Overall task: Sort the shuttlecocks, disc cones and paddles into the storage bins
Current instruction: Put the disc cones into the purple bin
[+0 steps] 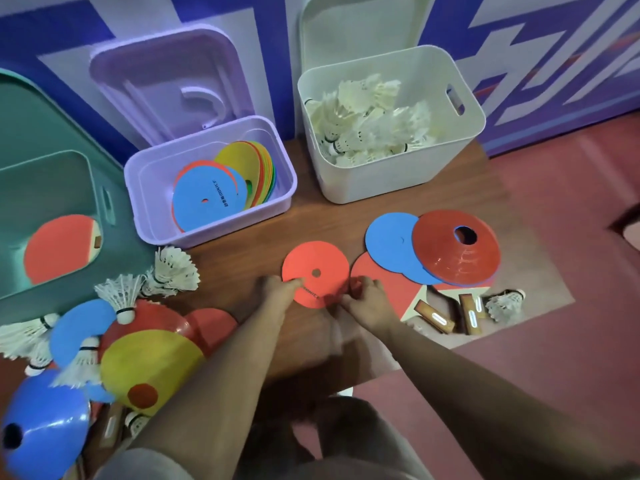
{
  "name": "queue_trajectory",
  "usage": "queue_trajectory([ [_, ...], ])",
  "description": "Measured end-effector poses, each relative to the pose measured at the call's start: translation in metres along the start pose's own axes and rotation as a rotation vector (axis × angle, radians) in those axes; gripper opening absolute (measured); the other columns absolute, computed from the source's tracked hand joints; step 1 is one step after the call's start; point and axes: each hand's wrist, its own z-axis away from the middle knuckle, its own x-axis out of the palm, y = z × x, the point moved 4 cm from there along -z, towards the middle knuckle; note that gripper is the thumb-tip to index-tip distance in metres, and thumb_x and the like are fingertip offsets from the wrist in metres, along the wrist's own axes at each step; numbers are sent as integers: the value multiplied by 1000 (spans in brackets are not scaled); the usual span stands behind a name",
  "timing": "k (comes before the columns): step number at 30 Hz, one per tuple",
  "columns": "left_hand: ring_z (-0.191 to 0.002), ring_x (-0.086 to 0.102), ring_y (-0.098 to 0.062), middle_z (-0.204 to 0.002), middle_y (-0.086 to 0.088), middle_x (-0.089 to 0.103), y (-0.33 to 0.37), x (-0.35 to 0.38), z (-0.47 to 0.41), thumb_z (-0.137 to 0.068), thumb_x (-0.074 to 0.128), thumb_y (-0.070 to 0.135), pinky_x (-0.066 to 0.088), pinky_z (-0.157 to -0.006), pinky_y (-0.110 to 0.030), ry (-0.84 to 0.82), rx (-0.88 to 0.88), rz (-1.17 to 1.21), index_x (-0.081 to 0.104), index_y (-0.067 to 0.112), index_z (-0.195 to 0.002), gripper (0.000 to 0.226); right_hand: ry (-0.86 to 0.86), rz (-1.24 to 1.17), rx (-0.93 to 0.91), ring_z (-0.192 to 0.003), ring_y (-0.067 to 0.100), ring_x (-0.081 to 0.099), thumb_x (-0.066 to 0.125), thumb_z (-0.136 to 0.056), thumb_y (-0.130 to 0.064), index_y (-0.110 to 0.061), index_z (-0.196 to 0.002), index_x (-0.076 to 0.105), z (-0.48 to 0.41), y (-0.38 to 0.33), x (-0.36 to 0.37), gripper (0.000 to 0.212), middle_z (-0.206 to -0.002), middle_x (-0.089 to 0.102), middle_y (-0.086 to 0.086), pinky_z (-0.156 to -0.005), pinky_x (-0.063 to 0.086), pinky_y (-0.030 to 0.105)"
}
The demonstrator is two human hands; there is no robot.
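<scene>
Disc (316, 266), the orange one, lies flat mid-table (249, 233). Left hand (278, 289) pinches its 8 o'clock edge, right hand (367, 299) pinches around 4. Purple bin (211, 237) sits at its 11 o'clock, white bin (381, 181) at 1.

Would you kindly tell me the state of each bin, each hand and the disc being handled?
purple bin, open, holding discs
white bin, open, holding shuttlecocks
green bin, open, one paddle inside
orange disc, held by both hands
left hand, pinching orange disc
right hand, pinching orange disc
</scene>
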Motion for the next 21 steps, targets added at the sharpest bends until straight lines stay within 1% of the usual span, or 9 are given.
queue_trajectory([
  [2, -86, 61, -21, -95, -15, 68, 3, 4, 3, -80, 75, 9, 47, -77, -31, -7, 50, 56, 67, -4, -100, 25, -29, -34, 13, -107, 20, 44, 65, -86, -26, -13, -117, 56, -2, 1, -2, 35, -102, 47, 1, -95, 37, 27],
  [4, -85, 58, -20, -92, -11, 64, 13, 2, 8, -86, 65, 3, 44, -75, -31, 53, 124, 151, 64, 1, -102, 16, -45, -64, 25, -105, 20, 47, 66, -87, -31, -12, -116, 58, -6, 5, -5, 35, -98, 50, -1, -93, 40, 28],
  [6, -85, 58, -20, -96, -7, 64, 28, -6, 20, -90, 57, 1, 47, -78, -32, 77, 190, 278, 59, 8, -106, 17, -39, -174, 49, -93, 18, 55, 67, -86, -41, -12, -110, 60, -10, 8, -10, 37, -97, 61, 3, -81, 43, 28],
  [8, -89, 61, -18, -101, -5, 66, 40, -12, 28, -92, 56, 3, 50, -82, -34, 51, 261, 332, 58, 13, -110, 21, -40, -284, 64, -76, 12, 57, 64, -81, -59, -15, -100, 61, -13, 8, -18, 48, -87, 64, -1, -72, 43, 27],
  [10, -94, 63, -21, -105, -6, 68, 46, -16, 32, -91, 56, 4, 51, -87, -37, 9, 295, 352, 60, 17, -108, 21, -43, -423, 51, -71, 11, 60, 63, -78, -68, -12, -96, 64, -15, 5, -29, 59, -82, 66, -2, -71, 49, 30],
  [13, -103, 63, -27, -111, -12, 68, 54, -7, 40, -92, 53, -2, 50, -94, -41, -161, 236, 455, 60, 16, -110, 27, -122, -798, 75, -77, 22, 63, 68, -87, -49, -3, -105, 64, -13, -4, -48, 49, -86, 67, 7, -80, 54, 41],
  [16, -94, 61, -24, -103, -12, 65, 66, 18, 55, -93, 49, -8, 47, -92, -39, -339, 215, 473, 57, 10, -108, 24, -187, -944, 80, -81, 22, 63, 70, -89, -23, -4, -114, 64, -11, -6, -69, 32, -96, 68, 10, -72, 55, 35],
  [19, -87, 62, -18, -97, -9, 66, 81, 49, 68, -95, 51, -2, 50, -83, -34, -428, 240, 421, 59, 13, -101, 18, -55, -933, 42, -69, 21, 63, 66, -88, -2, -7, -93, 65, -13, 6, -98, 7, -83, 70, 11, -61, 53, 28],
  [21, -86, 61, -16, -95, -6, 66, 91, 70, 72, -97, 52, 8, 50, -79, -30, -443, 245, 376, 59, 15, -98, 10, 65, -931, 27, -64, 19, 62, 62, -89, 2, -10, -88, 63, -13, 19, -124, 12, -80, 68, 11, -58, 51, 27],
])
